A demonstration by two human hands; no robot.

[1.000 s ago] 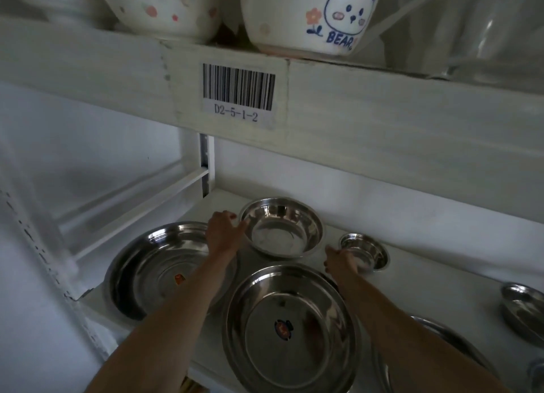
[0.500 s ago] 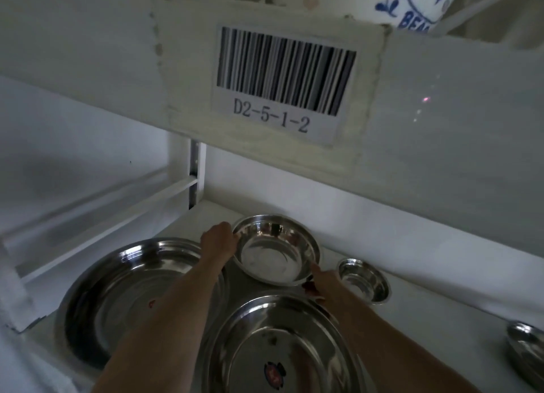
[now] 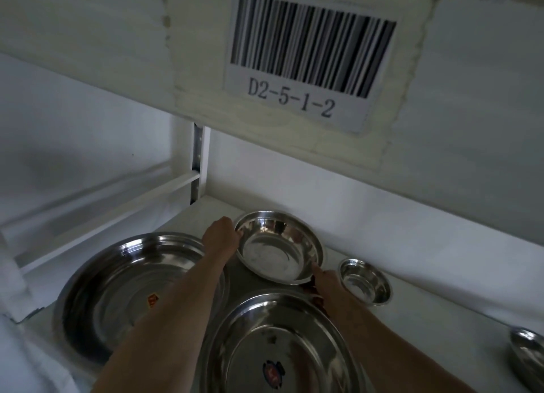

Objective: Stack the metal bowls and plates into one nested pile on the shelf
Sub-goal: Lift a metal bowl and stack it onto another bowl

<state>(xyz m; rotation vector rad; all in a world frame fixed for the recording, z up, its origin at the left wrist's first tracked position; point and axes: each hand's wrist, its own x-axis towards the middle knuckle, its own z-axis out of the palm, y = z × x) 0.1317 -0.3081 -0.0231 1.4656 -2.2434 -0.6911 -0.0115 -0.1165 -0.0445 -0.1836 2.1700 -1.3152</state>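
A medium metal bowl (image 3: 276, 250) is near the back of the white shelf (image 3: 418, 301), tilted toward me. My left hand (image 3: 222, 235) grips its left rim and my right hand (image 3: 325, 283) grips its front right rim. A large metal basin (image 3: 117, 292) with an orange sticker sits at the left, partly under my left forearm. A wide metal plate (image 3: 282, 351) with a red and blue sticker lies at the front centre. A small metal bowl (image 3: 365, 281) stands to the right of the held bowl. Another metal bowl (image 3: 530, 357) is cut off at the right edge.
The upper shelf's white front board (image 3: 88, 54) hangs low overhead with a barcode label (image 3: 303, 60) reading D2-5-1-2. A white upright and rail (image 3: 197, 169) bound the shelf at the back left. Bare shelf shows right of the small bowl.
My head has moved closer and lower, so the barcode label looms larger. Both hands closed on the medium bowl's rim, and the bowl has tilted and lifted slightly toward me.
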